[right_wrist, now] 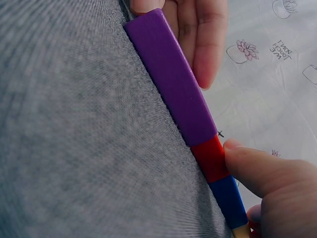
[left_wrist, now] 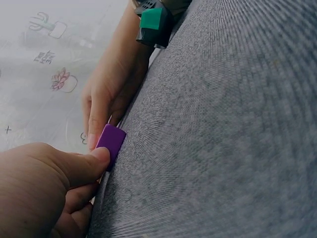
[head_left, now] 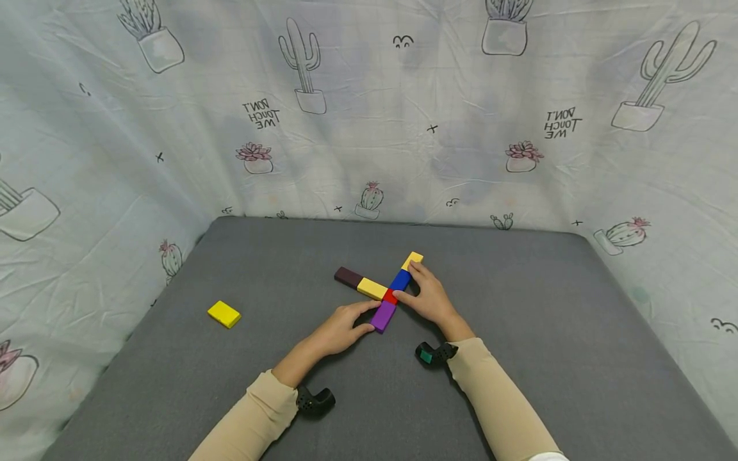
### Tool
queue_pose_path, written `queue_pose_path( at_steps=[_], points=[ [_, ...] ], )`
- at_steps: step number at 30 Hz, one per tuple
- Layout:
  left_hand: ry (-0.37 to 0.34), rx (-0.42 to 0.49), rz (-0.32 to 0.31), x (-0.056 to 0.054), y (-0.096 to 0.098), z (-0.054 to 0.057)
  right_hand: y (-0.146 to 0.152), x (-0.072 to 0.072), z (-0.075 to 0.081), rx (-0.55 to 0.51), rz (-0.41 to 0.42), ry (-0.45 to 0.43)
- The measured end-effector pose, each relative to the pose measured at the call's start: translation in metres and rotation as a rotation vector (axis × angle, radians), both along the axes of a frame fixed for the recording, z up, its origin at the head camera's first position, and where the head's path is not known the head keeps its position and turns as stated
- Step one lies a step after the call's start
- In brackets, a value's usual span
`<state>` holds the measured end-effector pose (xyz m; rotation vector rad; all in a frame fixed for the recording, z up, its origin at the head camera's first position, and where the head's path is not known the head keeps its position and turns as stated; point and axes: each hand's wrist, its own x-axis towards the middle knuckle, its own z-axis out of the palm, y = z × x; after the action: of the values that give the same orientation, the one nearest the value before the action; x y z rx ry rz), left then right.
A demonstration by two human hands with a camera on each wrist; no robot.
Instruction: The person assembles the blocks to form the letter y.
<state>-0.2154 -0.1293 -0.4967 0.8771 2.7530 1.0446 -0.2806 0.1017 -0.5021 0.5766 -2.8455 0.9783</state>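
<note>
Wooden-looking blocks lie end to end on a grey table point(head_left: 277, 269). One line holds a purple block point(head_left: 383, 316), a small red block point(head_left: 389, 294), a blue block point(head_left: 400, 280) and a yellow block point(head_left: 412, 258). From the red one, a pale yellow block point(head_left: 371, 289) and a dark brown block point(head_left: 348, 277) branch leftward. My left hand point(head_left: 343, 330) touches the purple block, thumb at its near end and fingers along its left side. Along the line's right side, my right hand point(head_left: 429, 298) rests its thumb against the red block and its fingertips by the blue and yellow ones.
A wider bright yellow block point(head_left: 224, 314) lies apart on the table's left side. White fabric point(head_left: 369, 121) with cactus drawings hangs behind the table and at its sides. Black wrist cameras point(head_left: 316, 402) sit under both forearms, close over the tabletop.
</note>
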Motion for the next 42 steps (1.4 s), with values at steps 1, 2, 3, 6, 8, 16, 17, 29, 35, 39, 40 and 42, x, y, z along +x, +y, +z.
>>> queue_pose_path(
  at_steps=[1,2,3,6,8,16,17,29,35,39,40,42],
  points=[
    [0.0,-0.001,0.001,0.0,0.0,0.0,0.0,0.0,0.0,0.0,0.002,0.001],
    [0.0,-0.003,0.003,0.0,0.0,0.0,0.0,-0.001,0.0,-0.002,0.002,0.001],
    [0.001,-0.005,0.004,0.0,0.001,0.0,0.001,-0.001,0.0,-0.006,0.003,0.001],
    [0.006,-0.007,0.006,0.0,0.001,0.0,0.001,-0.002,-0.001,-0.007,0.008,0.006],
    [0.009,-0.005,0.006,0.0,0.001,0.0,0.002,-0.002,-0.001,-0.004,0.011,0.008],
    [0.015,-0.019,-0.001,0.001,0.002,0.0,0.003,-0.001,0.001,-0.005,0.017,0.024],
    [0.018,-0.017,-0.002,0.002,0.002,0.0,0.003,-0.001,0.0,-0.003,0.016,0.026],
    [0.013,-0.005,0.011,0.007,-0.001,-0.001,0.007,0.003,-0.002,-0.036,0.022,0.048],
    [0.025,0.012,0.045,0.012,-0.005,0.0,0.007,0.009,-0.004,-0.042,0.035,0.043],
    [0.045,0.046,0.084,0.016,-0.009,-0.001,0.005,0.016,-0.005,-0.037,0.043,0.041],
    [0.049,0.049,0.094,0.017,-0.01,-0.001,0.004,0.018,-0.005,-0.034,0.044,0.04],
    [0.06,0.062,0.113,0.018,-0.014,-0.001,0.001,0.021,-0.005,-0.024,0.05,0.041]
  ],
)
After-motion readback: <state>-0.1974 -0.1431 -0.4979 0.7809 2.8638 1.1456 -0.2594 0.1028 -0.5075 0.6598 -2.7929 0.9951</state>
